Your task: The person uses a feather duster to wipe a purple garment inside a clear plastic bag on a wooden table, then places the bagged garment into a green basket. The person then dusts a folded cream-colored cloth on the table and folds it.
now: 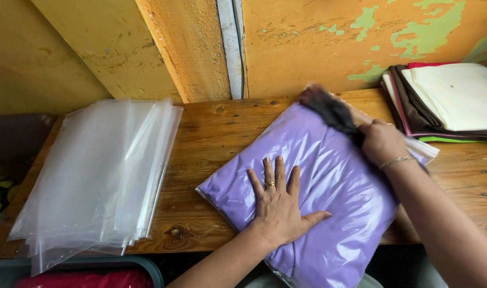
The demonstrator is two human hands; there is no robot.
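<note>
A folded purple cloth inside a clear plastic bag [329, 181] lies slanted on the wooden table [211, 138]. My left hand [279, 200] presses flat on the bag's near half, fingers spread, a ring on one finger. My right hand [381, 140], with a thin bracelet, is closed on a dark blurred strip [331, 112] at the bag's open far end. The strip runs from my fist toward the wall; what it is cannot be made out.
A thick stack of clear plastic bags [99, 170] covers the table's left end. Folded cloths in cream, brown, pink and green [451, 101] are piled at the far right. A yellow peeling wall stands behind. A dark bin with red cloth [89, 274] sits below the table's front edge.
</note>
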